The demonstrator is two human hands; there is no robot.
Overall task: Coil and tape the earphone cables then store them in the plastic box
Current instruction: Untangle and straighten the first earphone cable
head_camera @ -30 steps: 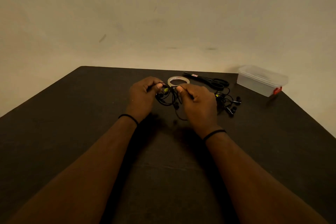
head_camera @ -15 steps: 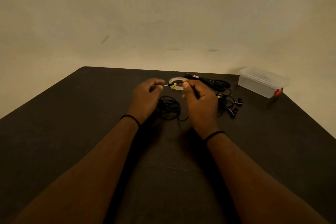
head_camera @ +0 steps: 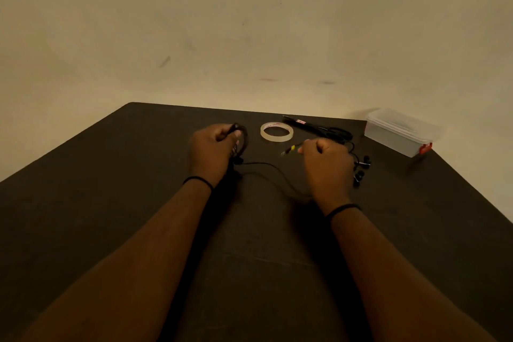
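Shadow and dim light cost us most of the detail on the dark table (head_camera: pixel 111 216): the black earphone cable (head_camera: pixel 266 172) fades into the surface where it sags between our hands, and its far stretch vanishes under our right wrist. Beyond our right hand (head_camera: pixel 327 164), a second tangle of earphones (head_camera: pixel 361 169) is half hidden by the knuckles, so we cannot count its buds with confidence. We count two hands, each with a dark band at the wrist, one roll of clear tape (head_camera: pixel 276 132), one pair of black scissors (head_camera: pixel 324 130), and one plastic box (head_camera: pixel 399 132) with its lid on and a red clasp at its near corner. Our left hand (head_camera: pixel 213 153) has its fingers curled round a bunched loop of the cable, the loops showing just at its right edge. Our right hand pinches the plug end between thumb and forefinger, a yellow mark on the plug (head_camera: pixel 290 149) sticking out to the left. The tape lies between and beyond the two hands; the box stands well apart, at the far right corner.
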